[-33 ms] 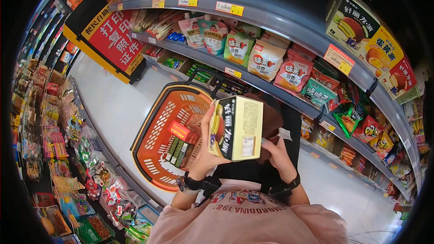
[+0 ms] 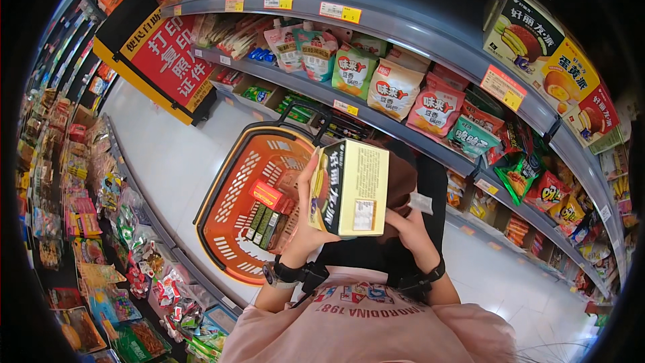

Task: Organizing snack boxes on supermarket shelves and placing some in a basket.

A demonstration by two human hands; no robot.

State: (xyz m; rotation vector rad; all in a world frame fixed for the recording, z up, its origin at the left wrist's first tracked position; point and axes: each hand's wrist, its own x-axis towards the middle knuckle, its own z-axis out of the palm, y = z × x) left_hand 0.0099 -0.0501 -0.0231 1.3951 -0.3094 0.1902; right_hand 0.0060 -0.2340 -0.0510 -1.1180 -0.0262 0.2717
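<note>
A snack cake box (image 2: 363, 181), black and cream with a picture of filled chocolate cakes, is tilted up in front of me. My left hand (image 2: 306, 232) grips its left side, with the fingers along the front edge. Close by the box's right lower edge is my right hand (image 2: 411, 232), its fingers curled and partly hidden behind the box. A small whitish slip (image 2: 421, 203) sticks out from this hand. Left of the box is an orange shopping basket (image 2: 218, 195) with a dark handle. A red box (image 2: 269, 196) and several slim dark green boxes (image 2: 264, 224) lie in it.
Shelves (image 2: 403, 17) curve across the front and right with snack bags (image 2: 396, 91). More cake boxes (image 2: 527, 33) stand at upper right. Another shelf of packaged sweets (image 2: 134, 249) runs along the left. A red sign (image 2: 168, 57) stands beyond the pale floor (image 2: 154, 138).
The box has shifted slightly left and turned a little in my left hand. My right hand and the whitish slip have moved slightly. The basket has stayed put.
</note>
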